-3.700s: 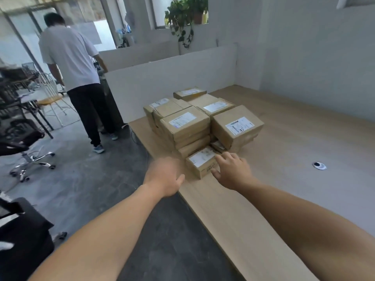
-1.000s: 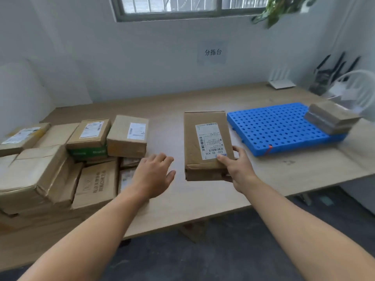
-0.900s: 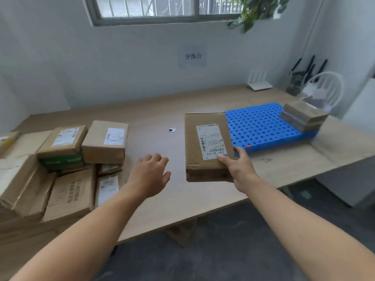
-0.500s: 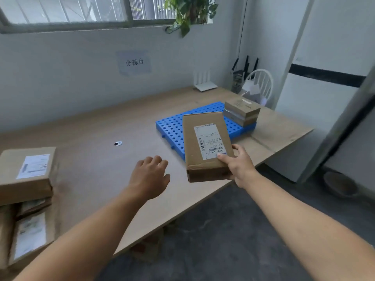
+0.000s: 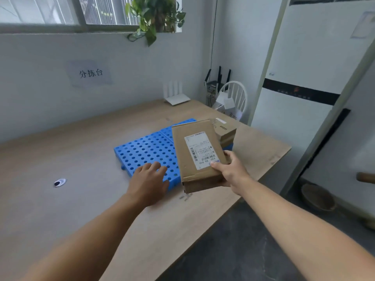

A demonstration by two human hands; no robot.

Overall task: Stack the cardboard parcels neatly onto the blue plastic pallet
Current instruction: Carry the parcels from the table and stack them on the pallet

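You were mid-carry, right hand (image 5: 229,171) gripping the parcel (image 5: 198,155) over the blue pallet (image 5: 146,153), left hand (image 5: 149,179) slack and empty; next, it needed lowering flat beside what seemed to be the stacked parcels (image 5: 226,131).

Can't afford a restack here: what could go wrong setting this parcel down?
1. The right hand grips the parcel alone, at its near corner; it could tip or slip.
2. The held parcel hides part of the stacked parcels on the blue pallet; it might bump them or land askew.
3. The left hand hovers over the pallet's near edge, possibly in the way.
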